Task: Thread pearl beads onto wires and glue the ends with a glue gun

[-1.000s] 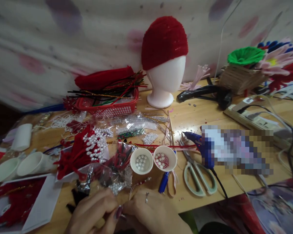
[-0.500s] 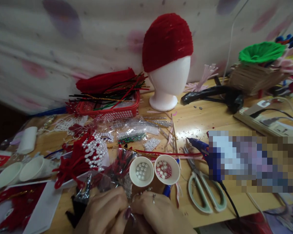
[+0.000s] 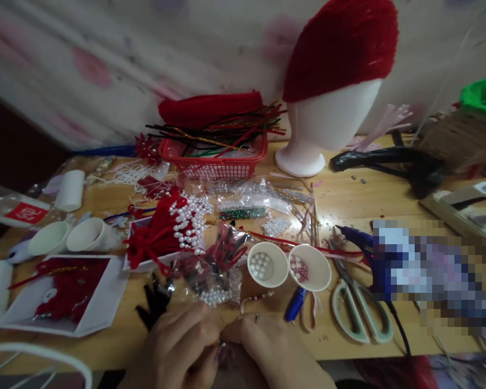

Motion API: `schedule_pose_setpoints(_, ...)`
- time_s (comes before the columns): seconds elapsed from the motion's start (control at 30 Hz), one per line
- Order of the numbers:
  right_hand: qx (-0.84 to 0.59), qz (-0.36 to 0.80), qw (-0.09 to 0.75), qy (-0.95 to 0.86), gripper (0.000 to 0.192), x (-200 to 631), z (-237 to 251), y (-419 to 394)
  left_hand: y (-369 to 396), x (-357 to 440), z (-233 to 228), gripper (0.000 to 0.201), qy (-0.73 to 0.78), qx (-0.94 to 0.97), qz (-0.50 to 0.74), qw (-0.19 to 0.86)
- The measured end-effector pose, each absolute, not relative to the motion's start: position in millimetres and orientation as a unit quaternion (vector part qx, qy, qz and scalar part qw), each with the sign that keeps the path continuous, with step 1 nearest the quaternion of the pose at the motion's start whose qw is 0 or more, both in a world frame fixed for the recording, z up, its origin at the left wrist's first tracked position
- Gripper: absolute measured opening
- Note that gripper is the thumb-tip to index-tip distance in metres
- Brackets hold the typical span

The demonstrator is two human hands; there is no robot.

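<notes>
Below, head view only, keyed by label.
Left hand (image 3: 174, 351): curling at the near edge of the worktop (image 3: 348, 194), fingers pinching toward the right hand; what they are gripping is hidden, so I cannot tell.
Right hand (image 3: 267, 351): meeting the left fingertip to fingertip, ring showing; grip likewise hidden, though a thin beaded wire (image 3: 257, 297) is trailing out just beyond it.
Pearl cup (image 3: 267, 265): sitting just beyond the hands, mouth tilting toward them, probably for easy reach.
Red-bead cup (image 3: 310, 267): touching the pearl cup on its right.
Scissors (image 3: 360, 308): lying flat to the right, near the blue glue gun (image 3: 364, 243).
Foam head (image 3: 328, 124): standing upright at the back, wearing a red cap (image 3: 344, 43).
</notes>
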State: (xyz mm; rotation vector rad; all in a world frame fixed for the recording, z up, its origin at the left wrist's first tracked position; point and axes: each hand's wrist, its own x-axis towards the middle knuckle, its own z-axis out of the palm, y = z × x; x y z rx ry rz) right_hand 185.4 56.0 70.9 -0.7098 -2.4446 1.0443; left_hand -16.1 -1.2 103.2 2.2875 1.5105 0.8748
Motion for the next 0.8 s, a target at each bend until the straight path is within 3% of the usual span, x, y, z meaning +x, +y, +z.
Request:
schedule_pose_setpoints(0.2,-0.223,0.359,0.195,-0.885,0.021,164,71,45,-23,-35,99,0.022,0.542,0.779,0.280,0.146)
schedule_pose_setpoints(0.37,-0.227,0.433,0.199,-0.849,0.020,152,86,36,-23,-40,101,0.023,0.524,0.756,0.347,0.182)
schedule_pose_setpoints(0.53,-0.272,0.424,0.192,-0.842,0.022,158,92,25,-26,-41,101,0.023,0.532,0.725,0.392,0.195)
schedule_pose_setpoints(0.8,-0.350,0.394,0.240,-0.815,0.018,195,103,31,-26,-69,73,0.019,0.698,0.564,0.387,0.212)
